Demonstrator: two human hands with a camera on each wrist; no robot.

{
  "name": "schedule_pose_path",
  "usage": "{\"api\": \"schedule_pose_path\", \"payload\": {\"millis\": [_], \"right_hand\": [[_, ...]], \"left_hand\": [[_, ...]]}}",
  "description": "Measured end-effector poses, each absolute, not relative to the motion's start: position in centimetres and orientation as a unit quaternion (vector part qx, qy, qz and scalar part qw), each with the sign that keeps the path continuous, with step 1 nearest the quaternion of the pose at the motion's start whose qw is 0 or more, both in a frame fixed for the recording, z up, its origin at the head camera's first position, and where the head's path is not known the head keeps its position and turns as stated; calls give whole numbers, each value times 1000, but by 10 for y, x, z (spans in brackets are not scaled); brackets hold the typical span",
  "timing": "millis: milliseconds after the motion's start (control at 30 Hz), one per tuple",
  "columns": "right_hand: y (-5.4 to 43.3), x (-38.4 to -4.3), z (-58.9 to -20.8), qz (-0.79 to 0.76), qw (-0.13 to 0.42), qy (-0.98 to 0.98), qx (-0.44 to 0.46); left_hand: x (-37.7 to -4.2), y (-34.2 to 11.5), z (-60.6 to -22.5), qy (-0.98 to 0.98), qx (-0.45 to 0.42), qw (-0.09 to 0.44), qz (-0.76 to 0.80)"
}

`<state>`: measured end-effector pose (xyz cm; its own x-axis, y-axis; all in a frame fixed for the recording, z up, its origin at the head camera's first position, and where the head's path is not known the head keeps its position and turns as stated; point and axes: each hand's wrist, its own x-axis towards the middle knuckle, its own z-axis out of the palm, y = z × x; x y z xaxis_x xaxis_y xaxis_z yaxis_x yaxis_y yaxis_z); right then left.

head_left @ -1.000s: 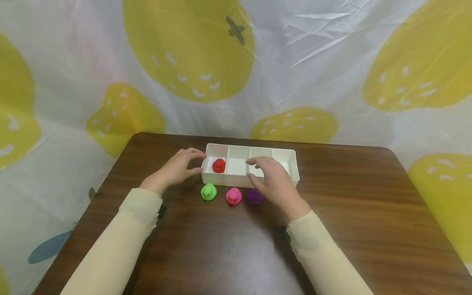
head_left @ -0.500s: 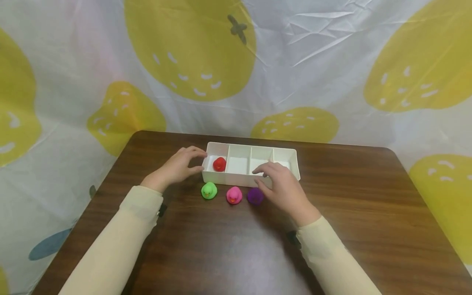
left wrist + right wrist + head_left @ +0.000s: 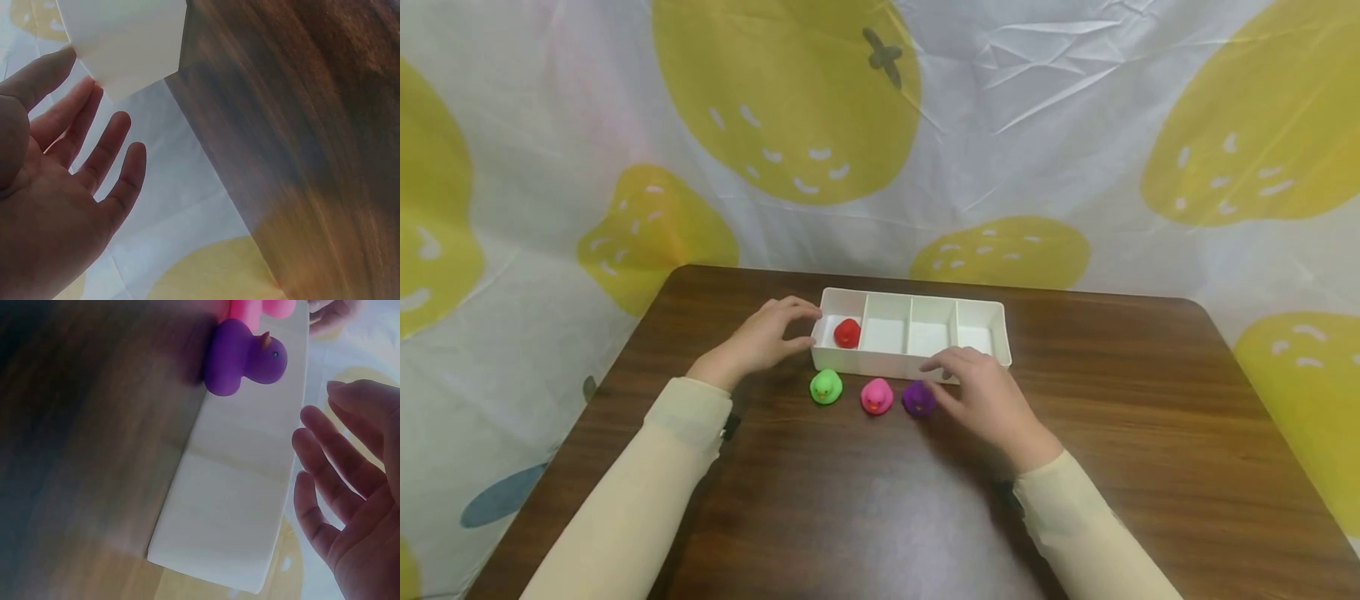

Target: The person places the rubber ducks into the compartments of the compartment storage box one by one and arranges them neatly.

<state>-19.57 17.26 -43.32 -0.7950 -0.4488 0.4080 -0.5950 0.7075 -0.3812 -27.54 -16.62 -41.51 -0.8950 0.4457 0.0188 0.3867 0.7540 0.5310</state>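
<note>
A white box [image 3: 880,363] with several compartments lies on the table, and a red rubber duck [image 3: 847,333] sits in its leftmost one. At the box's left end my left hand [image 3: 756,340] touches the rim with its fingertips, fingers loosely extended; the left wrist view shows the contact at the end wall [image 3: 134,53]. In front of the box stand a green duck [image 3: 826,387], a pink duck [image 3: 877,397] and a purple duck [image 3: 917,399]. My right hand [image 3: 988,400] hovers just right of the purple duck, fingers relaxed and holding nothing; its thumb tip covers part of the duck.
The brown wooden table [image 3: 1150,433] has rounded far corners. Behind it hangs a white cloth [image 3: 820,237] printed with yellow fruit. The box's compartments right of the red duck show bare white floors.
My right hand has moved from above the box's third compartment back toward me and slightly right, down beside the purple duck. The left hand stays at the box's left end.
</note>
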Motion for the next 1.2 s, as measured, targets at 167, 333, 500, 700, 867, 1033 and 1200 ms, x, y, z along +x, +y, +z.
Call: {"api": "schedule_pose_path", "payload": {"millis": [167, 333, 500, 700, 867, 1033, 1200], "right_hand": [[172, -194, -437, 244, 136, -916, 287], [170, -194, -439, 228, 132, -922, 285], [169, -193, -440, 221, 108, -930, 274], [168, -193, -442, 215, 95, -933, 273], [168, -193, -443, 207, 92, -934, 275], [167, -194, -444, 202, 88, -935, 277], [167, -195, -447, 201, 84, -935, 279]], "left_hand": [[-276, -168, -417, 935, 224, 52, 269], [-277, -169, -419, 937, 226, 47, 262], [-277, -167, -419, 938, 226, 45, 258], [-275, -167, -418, 942, 223, 47, 248], [-274, -167, -418, 942, 221, 48, 248], [-274, -166, -418, 941, 220, 44, 252], [-275, -166, -418, 940, 222, 44, 257]]}}
